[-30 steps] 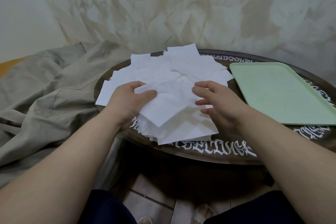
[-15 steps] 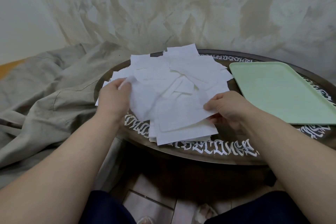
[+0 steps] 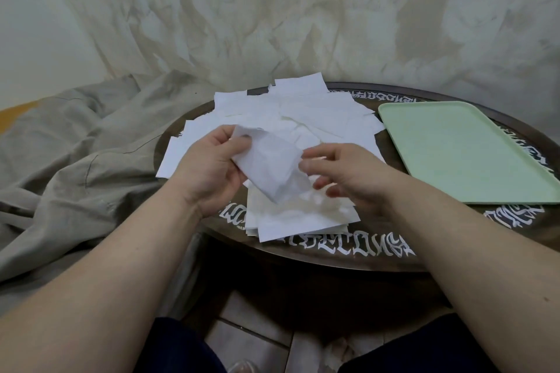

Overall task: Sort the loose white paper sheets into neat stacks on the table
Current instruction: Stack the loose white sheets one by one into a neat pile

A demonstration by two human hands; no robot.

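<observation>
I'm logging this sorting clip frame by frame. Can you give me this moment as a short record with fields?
setting: round dark table with white lettering on its rim
held sheet: one white sheet lifted above the pile
left hand: grips the sheet's left end, thumb on top
right hand: fingertips pinch the sheet's right edge
pile: loose white sheets, overlapping at mixed angles, no neat stack yet
tray: pale green, on the table right of the pile, nothing on it
cloth: beige, crumpled, left of the table
</observation>
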